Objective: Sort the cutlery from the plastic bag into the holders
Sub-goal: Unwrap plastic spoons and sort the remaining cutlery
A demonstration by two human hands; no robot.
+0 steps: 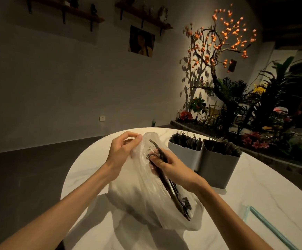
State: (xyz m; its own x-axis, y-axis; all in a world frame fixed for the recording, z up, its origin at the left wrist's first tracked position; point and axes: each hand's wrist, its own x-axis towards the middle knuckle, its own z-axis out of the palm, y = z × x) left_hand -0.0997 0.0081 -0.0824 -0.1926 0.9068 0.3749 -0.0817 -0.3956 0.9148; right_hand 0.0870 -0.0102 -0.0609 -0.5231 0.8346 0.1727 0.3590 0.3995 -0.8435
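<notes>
A crumpled clear plastic bag [139, 199] holds dark cutlery [171, 190]; two grey holders [217, 170], side by side, stand upright, filled with utensils.

Hands [143, 156] hold bag [137, 192] (cutlery [166, 181] inside).

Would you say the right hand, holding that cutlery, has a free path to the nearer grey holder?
Probably yes. The right hand grips a bundle of cutlery beside the plastic bag, and the nearer holder stands just to its right, with nothing between them.
</notes>
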